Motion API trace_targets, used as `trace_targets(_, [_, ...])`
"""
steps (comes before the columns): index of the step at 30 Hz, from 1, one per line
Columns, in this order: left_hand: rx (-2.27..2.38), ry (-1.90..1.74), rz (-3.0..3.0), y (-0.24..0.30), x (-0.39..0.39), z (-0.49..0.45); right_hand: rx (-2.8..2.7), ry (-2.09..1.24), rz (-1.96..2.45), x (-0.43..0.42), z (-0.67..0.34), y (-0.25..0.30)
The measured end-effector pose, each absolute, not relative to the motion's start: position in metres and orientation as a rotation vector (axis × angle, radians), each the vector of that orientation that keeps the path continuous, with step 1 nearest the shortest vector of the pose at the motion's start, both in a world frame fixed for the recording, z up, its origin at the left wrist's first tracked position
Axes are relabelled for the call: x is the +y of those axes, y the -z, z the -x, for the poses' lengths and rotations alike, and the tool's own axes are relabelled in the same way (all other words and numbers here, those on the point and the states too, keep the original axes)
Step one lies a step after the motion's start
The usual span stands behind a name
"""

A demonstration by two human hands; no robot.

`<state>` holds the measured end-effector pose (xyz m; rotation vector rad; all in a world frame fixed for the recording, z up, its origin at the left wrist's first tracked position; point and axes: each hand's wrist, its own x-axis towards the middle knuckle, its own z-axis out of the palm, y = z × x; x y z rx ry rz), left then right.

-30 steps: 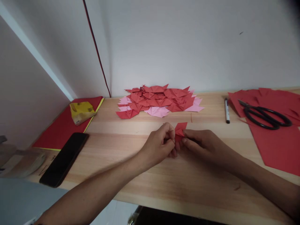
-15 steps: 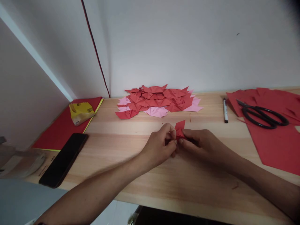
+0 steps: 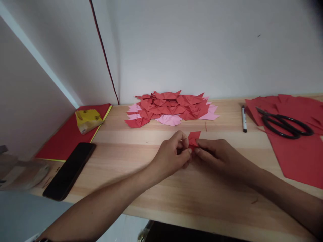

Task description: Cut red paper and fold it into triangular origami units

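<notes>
A small piece of folded red paper (image 3: pixel 193 137) is pinched between both hands, above the middle of the wooden table. My left hand (image 3: pixel 175 151) grips its left side with curled fingers. From the right, the thumb and forefinger of my right hand (image 3: pixel 218 153) press on its other side. One pointed flap sticks up past the fingertips; the lower part is mostly hidden by them. Beyond the hands lies a heap of folded red and pink paper pieces (image 3: pixel 169 109), against the wall.
Black-handled scissors (image 3: pixel 287 126) rest on red paper sheets (image 3: pixel 297 158) at the right, beside a marker (image 3: pixel 244 119). At the left are a phone (image 3: pixel 69 171) and a yellow packet (image 3: pixel 88 121) on a red sheet stack (image 3: pixel 58 144). The table's front edge (image 3: pixel 186 225) runs below my forearms.
The paper's upper flap sits slightly lower and is turned a little between my fingers. Both hands keep their pinch. The whole view has shifted slightly.
</notes>
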<state>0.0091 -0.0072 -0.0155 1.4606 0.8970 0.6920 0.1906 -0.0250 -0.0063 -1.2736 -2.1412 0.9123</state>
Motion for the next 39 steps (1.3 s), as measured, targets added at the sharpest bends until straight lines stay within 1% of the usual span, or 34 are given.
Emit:
trace_targets(12, [0.889,-0.705,-1.468,0.0169,-0.0078,-0.0093,-2.142,-0.914,1.274,-0.0254,-0.1886,0.006])
trace_targets(19, [0.892,-0.681,-1.504,0.0147,-0.0095,-0.0083,-2.055,-1.024,1.342,-0.0259,-0.1881,0.0064])
trace_targets(26, [0.875,-0.689,-1.49,0.0149,-0.0091,-0.0082,-2.104,-0.962,1.325,-0.025,-0.1877,0.0047])
trace_targets(39, [0.863,-0.708,-1.46,0.0128,-0.0084,-0.0091,-2.094,-1.001,1.32,-0.0238,-0.1916,0.0086])
